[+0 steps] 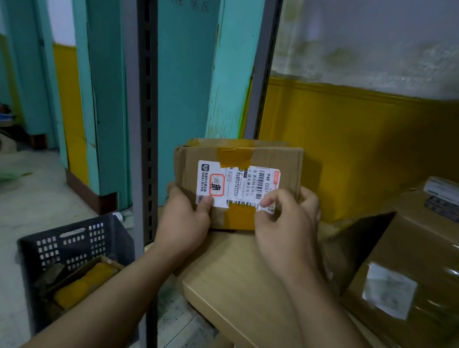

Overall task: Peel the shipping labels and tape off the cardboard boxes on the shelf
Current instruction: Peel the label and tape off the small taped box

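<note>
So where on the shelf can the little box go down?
On the bare wood at the front of the shelf, between the small box with its label and the big taped box. The right side is crowded.

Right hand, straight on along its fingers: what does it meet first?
The shipping label on the small box: the right hand points up-left at the box front, fingertips pinching the label's lower right corner. Past that along the face, probably the thumb of the left hand; depth is unclear.
</note>
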Tool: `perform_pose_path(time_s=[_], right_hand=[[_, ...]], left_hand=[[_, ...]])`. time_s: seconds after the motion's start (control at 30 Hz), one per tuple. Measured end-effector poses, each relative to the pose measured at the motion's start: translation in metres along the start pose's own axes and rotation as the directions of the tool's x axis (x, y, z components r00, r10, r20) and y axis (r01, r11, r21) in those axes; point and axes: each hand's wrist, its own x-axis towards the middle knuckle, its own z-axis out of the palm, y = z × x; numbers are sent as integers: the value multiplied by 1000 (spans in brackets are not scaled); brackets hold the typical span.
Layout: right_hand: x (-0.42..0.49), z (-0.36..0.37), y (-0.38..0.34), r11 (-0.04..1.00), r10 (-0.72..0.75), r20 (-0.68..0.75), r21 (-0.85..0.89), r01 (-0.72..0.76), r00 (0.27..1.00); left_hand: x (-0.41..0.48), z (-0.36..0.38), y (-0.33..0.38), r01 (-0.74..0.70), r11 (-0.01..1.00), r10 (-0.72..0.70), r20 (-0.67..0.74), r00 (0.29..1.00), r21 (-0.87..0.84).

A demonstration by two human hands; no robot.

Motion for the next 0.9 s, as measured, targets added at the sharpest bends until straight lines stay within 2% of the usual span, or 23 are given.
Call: perform_pose_path(time_s=[0.1, 0.27, 0.6, 0.9], right_hand=[[1, 0, -1, 995, -85, -77, 37, 88, 993], [-1, 3, -3, 989, -120, -174, 68, 133, 977], [2, 0, -3, 998, -53, -115, 17, 55, 992], [14, -5, -4, 997, -27, -274, 63, 46, 961]], left_hand=[[2, -1, -1, 16, 999, -16, -21, 1000, -35], [3, -2, -1, 27, 998, -28, -28, 999, -57], [-1, -4, 1, -10, 999, 10, 5, 1000, -49], [-2, -6, 0, -77, 996, 77, -11, 997, -44]])
